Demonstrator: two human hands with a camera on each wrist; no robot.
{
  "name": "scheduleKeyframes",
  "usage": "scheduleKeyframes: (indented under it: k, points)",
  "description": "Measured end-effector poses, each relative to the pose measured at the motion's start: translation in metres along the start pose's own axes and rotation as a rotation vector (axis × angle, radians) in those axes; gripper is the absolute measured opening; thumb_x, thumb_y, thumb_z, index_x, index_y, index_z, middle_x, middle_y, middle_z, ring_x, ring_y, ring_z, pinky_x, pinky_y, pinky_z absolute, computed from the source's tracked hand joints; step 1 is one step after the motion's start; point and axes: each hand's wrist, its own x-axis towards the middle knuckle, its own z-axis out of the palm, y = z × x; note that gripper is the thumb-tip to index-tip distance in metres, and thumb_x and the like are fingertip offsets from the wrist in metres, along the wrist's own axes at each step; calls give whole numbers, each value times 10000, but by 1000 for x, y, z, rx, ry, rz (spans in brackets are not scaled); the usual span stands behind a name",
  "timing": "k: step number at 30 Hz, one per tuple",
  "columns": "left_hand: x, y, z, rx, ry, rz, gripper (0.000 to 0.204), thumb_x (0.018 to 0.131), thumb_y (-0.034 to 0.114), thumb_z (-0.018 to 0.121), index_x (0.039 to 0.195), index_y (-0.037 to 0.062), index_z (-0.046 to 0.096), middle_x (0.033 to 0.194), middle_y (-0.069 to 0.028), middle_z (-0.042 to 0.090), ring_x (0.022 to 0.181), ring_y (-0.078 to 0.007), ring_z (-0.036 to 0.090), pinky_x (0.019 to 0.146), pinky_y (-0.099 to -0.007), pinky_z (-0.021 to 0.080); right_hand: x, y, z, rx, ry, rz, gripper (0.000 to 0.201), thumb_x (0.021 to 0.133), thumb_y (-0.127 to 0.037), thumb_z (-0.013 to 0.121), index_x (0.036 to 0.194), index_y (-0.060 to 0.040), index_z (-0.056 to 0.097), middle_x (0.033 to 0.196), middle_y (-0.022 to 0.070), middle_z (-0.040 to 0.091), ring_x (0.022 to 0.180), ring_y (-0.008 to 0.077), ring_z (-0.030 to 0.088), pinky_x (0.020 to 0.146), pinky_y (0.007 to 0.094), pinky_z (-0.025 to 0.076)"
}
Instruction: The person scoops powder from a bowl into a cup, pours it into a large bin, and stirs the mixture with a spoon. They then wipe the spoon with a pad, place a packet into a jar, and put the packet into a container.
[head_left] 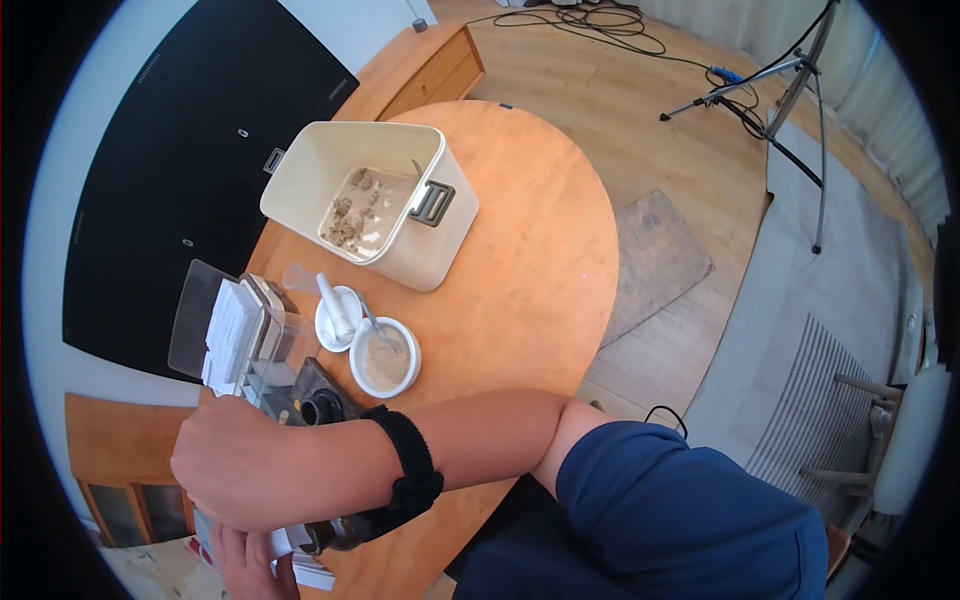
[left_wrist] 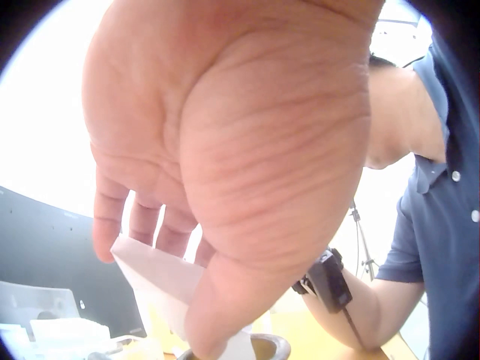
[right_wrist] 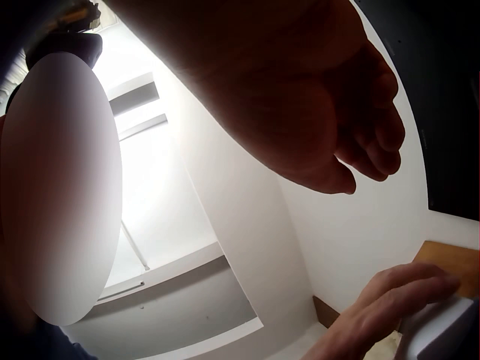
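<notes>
In the head view my right arm crosses the table, and my right hand point(head_left: 235, 465) is over its near left end. The right wrist view shows this right hand point(right_wrist: 315, 120) with its fingers loosely curled and nothing visible in them. Lower down, my left hand point(head_left: 255, 565) holds a piece of white paper point(head_left: 290, 541). The left wrist view shows the thumb of my left hand point(left_wrist: 247, 142) on one side of the white paper point(left_wrist: 161, 277) and the fingers behind it. A round dark rim point(left_wrist: 274, 346) shows just under the paper. My right forearm hides part of the table.
A cream bin point(head_left: 440, 245) with sandy clumps stands at the back. Nearer are a white bowl point(head_left: 412, 375) of beige powder with a spoon, a white pestle point(head_left: 334, 308) on a dish, a clear box point(head_left: 195, 320) with white papers, and a dark round-mouthed piece point(head_left: 321, 406).
</notes>
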Motion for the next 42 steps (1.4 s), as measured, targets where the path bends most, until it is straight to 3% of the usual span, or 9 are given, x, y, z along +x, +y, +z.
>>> scheduleKeyframes:
  k: [6,16,18,26,32,34,37,39,42]
  points:
    - [-1,1,-2,27,28,19,600,739,-5,712,1319,36,563,1288,-205,558,1221,-444,496,1045,-522,401,5,-3,-3,-29,-221,81,197,729,-229,697,743,-43,763,755,150,716,739,284,708,642,381,548]
    - [-3,-3,2,14,16,-14,638,727,22,751,1333,39,551,1313,-210,543,1240,-441,482,1049,-518,399,3,1,-2,-67,-236,42,224,710,-259,725,776,-53,779,777,147,721,780,287,717,665,369,557]
    - [-3,0,1,1,14,-42,650,726,26,756,1342,44,551,1321,-207,540,1256,-436,472,1063,-519,387,2,2,-8,-88,-201,-19,153,645,-158,709,702,-21,748,660,155,689,669,284,723,571,350,555]
    - [-18,-3,9,-6,62,-125,652,746,50,772,1359,54,549,1356,-205,532,1284,-431,459,1096,-516,360,-1,1,-3,-146,-299,13,160,709,-227,738,755,-79,781,747,122,712,731,272,710,618,358,554]
    - [-30,-22,20,-184,170,-171,650,780,59,776,1375,10,520,1352,-245,529,1241,-458,496,1088,-502,382,-8,5,2,-175,-218,-82,138,696,-149,727,710,-14,753,626,150,655,604,289,682,513,367,531]
    - [-27,-27,26,-148,352,-146,430,853,143,752,1242,41,602,1199,-202,631,1095,-364,603,954,-445,489,-7,9,7,-196,-241,-97,138,704,-152,726,709,-16,747,636,152,660,601,288,681,510,376,528]
    - [-34,-52,68,-383,534,-259,619,747,31,722,1334,-1,527,1345,-183,535,1214,-363,524,1020,-434,425,-6,16,20,-245,-303,-80,163,746,-162,703,702,-6,717,655,183,660,612,330,677,523,412,530]
    - [-30,-71,89,-548,567,-316,666,772,68,728,1391,5,490,1401,-171,504,1250,-321,508,1036,-403,402,-6,16,20,-249,-333,121,204,803,-177,670,709,3,691,681,202,656,640,371,669,564,446,534]
    - [-6,-76,110,-811,695,-409,678,749,67,791,1362,36,502,1373,-110,527,1228,-239,529,956,-369,464,-9,23,27,-229,-225,209,219,837,-219,667,754,-18,700,716,168,673,682,358,676,635,440,545]
